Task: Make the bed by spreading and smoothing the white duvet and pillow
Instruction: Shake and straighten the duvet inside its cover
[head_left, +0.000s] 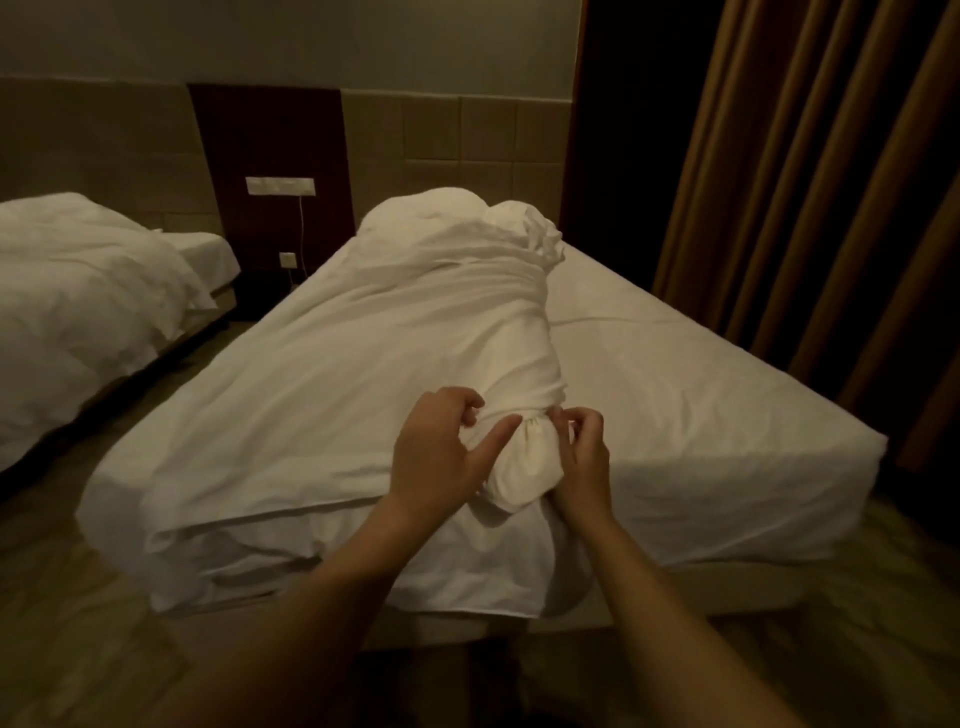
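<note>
Two beds (675, 415), two hands (436, 447), perhaps one duvet (311, 389).

White duvet (322, 364), white sheet (675, 395); brown-gold pleated curtain (810, 171); beige tiled headboard (457, 145), dark panel (270, 140); white second bed (78, 312).

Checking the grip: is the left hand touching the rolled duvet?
Touching. The head view shows the left hand with fingers curled into the duvet roll's near end.
</note>
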